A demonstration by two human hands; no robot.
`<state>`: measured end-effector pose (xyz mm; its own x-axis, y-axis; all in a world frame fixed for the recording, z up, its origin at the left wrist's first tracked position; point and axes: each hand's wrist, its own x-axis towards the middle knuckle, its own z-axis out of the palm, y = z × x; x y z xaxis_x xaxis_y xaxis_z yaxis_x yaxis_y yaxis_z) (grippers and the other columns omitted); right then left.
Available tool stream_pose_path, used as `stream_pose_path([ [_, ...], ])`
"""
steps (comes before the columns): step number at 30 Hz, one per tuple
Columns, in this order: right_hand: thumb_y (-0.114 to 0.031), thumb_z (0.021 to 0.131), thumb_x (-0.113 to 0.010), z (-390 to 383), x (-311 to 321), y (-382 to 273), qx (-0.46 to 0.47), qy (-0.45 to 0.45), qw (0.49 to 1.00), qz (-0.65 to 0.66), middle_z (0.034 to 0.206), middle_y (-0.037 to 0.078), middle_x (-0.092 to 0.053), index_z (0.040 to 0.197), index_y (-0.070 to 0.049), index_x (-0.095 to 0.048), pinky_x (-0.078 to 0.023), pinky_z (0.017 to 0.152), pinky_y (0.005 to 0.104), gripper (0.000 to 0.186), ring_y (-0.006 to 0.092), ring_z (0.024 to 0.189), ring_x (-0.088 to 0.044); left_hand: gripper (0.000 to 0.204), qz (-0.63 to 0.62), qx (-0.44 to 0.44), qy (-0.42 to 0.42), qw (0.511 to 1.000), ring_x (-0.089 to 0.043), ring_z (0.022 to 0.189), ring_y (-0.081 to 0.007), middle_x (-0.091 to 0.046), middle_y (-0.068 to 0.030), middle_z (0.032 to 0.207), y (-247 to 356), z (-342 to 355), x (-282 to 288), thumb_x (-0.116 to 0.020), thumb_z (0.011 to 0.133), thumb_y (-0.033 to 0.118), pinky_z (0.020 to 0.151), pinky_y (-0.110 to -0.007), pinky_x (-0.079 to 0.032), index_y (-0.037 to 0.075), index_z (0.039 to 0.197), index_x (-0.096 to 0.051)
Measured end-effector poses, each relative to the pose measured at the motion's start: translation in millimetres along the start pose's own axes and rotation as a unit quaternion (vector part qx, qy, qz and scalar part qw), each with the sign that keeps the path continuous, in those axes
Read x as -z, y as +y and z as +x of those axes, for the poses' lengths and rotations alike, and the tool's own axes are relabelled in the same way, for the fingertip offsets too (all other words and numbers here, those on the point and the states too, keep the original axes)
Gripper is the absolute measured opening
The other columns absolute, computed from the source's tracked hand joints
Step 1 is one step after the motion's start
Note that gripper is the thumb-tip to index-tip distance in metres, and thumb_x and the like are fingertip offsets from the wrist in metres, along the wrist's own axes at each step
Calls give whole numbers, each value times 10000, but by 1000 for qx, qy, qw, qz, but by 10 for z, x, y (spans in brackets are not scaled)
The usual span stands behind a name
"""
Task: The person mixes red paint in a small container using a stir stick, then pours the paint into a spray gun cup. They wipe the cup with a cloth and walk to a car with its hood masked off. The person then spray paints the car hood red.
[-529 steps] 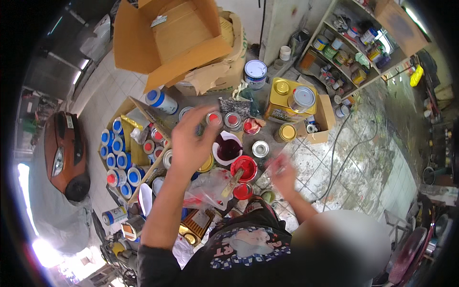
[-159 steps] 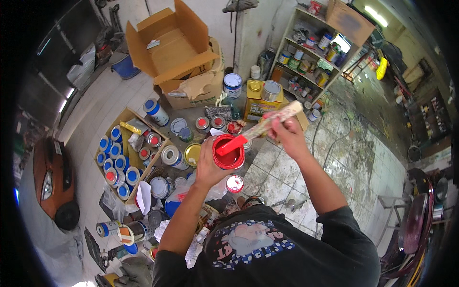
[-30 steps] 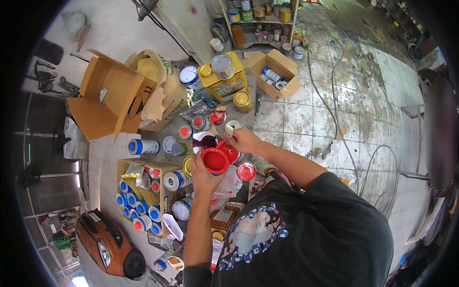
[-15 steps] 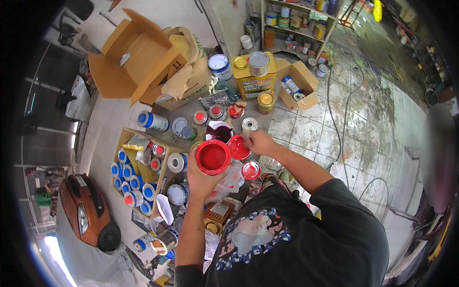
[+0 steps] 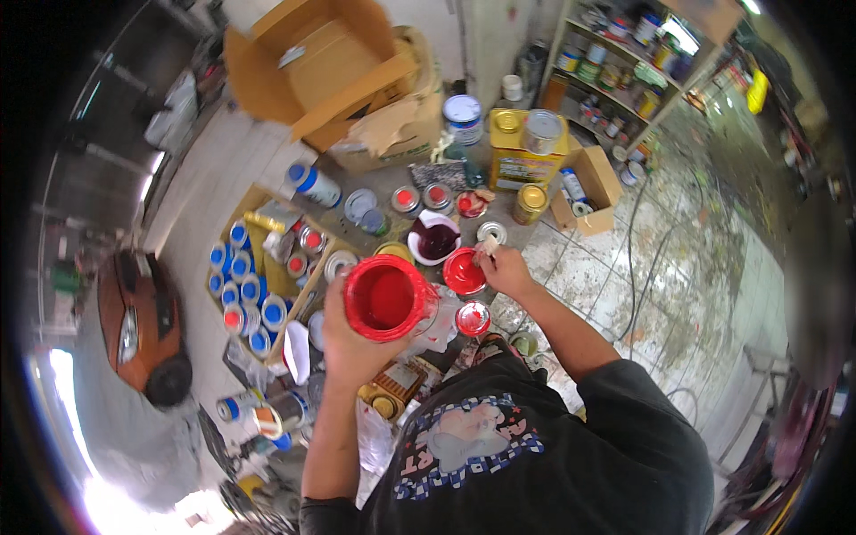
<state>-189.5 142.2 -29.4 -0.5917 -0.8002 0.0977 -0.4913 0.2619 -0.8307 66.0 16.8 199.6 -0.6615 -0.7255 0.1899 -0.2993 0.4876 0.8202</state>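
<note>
Orange car point(image 5: 153, 325), large cardboard carton point(image 5: 348, 67), crowded shelf point(image 5: 624, 54)

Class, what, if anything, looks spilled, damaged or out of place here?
Dark blotches soil the white square floor tiles at right, perhaps from spills; a ragged, torn brown cardboard flap hangs below the open brown carton.

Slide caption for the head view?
Left hand holds an open red paint can; right hand grips a stick at another red container.

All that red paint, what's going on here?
A person's left hand holds an open can of red paint. The right hand grips a pale stick at a second open red container. Nearby sits a white bowl of dark red liquid, with blue-topped cans to the left.
</note>
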Motion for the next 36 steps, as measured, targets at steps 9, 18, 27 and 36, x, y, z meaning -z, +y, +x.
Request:
stream_pose_path([
  [9,-187,1047,-604,-133,75,449,22,-90,996,6,868,129,-744,1141,11,-733,-544,684,373,254,194,750,-697,1178,124,63,217,966,-635,1272,-265,-621,-165,1389,533,-1415,1814,-1041,498,269,1084,-404,-505,-12,1480,-453],
  [18,-114,1050,-590,3,62,596,17,-59,998,2,873,55,-701,1208,11,-679,-523,687,301,220,131,756,-645,1122,113,252,462,843,-612,1279,-266,-595,-187,1412,-120,-3288,2863,-990,579,259,1101,-383,-490,-59,1495,-425],
  [27,-142,1051,-626,49,264,1095,12,75,986,-148,1039,118,-724,1248,9,-655,-572,729,344,250,165,885,-710,876,245,351,482,765,-626,1241,-335,-647,-219,1314,-2839,-4118,2450,-901,589,190,1070,-421,-490,-57,1349,-544],
  [36,-218,1038,-624,-153,-112,482,-23,27,999,8,796,86,-726,1102,-8,-698,-549,655,369,232,195,693,-685,865,230,472,432,733,-672,1087,-434,-679,-300,1152,-3741,-4509,2072,-960,565,424,944,-530,-535,-132,1135,-624],
])
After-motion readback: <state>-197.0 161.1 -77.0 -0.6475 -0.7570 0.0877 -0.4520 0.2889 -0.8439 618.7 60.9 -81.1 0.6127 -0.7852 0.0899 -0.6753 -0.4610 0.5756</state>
